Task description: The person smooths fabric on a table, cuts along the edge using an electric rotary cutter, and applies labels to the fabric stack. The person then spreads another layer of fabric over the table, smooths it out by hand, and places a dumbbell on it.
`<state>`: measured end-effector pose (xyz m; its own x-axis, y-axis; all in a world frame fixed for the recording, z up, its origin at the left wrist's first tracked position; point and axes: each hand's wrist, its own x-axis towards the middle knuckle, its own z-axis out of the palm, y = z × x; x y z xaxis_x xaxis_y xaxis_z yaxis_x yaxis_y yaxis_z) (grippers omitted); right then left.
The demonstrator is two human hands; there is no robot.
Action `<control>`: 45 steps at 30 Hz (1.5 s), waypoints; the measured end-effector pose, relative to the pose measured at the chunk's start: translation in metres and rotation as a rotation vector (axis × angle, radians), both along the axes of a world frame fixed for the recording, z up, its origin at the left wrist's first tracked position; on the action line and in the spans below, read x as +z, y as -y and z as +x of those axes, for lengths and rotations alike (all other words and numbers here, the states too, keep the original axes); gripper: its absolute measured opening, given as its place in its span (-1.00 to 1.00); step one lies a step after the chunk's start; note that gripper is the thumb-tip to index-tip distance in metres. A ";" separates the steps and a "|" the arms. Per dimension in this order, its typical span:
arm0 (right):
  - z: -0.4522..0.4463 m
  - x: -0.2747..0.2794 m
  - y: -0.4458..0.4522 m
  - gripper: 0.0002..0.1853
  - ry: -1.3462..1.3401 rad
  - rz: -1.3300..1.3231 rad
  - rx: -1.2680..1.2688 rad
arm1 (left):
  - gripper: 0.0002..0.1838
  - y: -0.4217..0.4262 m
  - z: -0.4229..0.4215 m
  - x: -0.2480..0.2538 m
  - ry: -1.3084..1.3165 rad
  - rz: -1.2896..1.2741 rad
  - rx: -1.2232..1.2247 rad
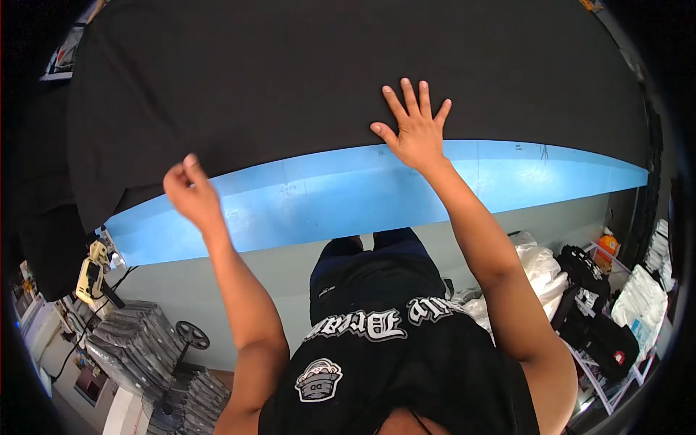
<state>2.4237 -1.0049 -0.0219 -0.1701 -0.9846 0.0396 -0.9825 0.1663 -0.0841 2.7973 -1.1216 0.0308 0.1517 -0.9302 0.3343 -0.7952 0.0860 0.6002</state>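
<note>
- Fingers of the right hand (pixel 417 138) are fanned wide, looks like palm down on the black cloth (pixel 283 80), gripping nothing.
- Left hand (pixel 192 192) is loosely curled and blurry around the cloth's near edge; can't tell if it's pinching any.
- Cloth's spread over the blue tabletop (pixel 326 199), with a bare strip nearest the person.
- Seems soft, floppy, not fragile, though that much fabric might drag a bit.
- I'd pinch the near edge, hands well apart.

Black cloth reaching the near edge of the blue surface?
No, the black cloth stops short, leaving a long blue strip bare along the near edge.
</note>
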 end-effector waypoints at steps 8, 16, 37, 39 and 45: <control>-0.108 0.040 -0.002 -0.18 0.122 -0.141 -0.214 | -0.27 0.007 -0.134 -0.049 0.610 0.080 -0.675; -0.138 -0.006 -0.031 -0.15 -0.003 -0.077 -0.308 | -0.29 0.011 -0.135 -0.038 0.626 0.151 -0.722; 0.179 0.029 0.089 -0.27 0.213 -0.089 -0.157 | -0.74 0.068 0.139 0.005 -0.140 -0.150 -0.486; 0.227 0.028 0.115 -0.26 0.207 -0.101 -0.182 | -0.81 0.078 0.239 -0.020 -0.301 0.028 -0.198; 0.285 -0.003 0.138 -0.22 -0.027 -0.024 -0.238 | -0.62 0.116 0.352 -0.009 0.072 0.318 -0.062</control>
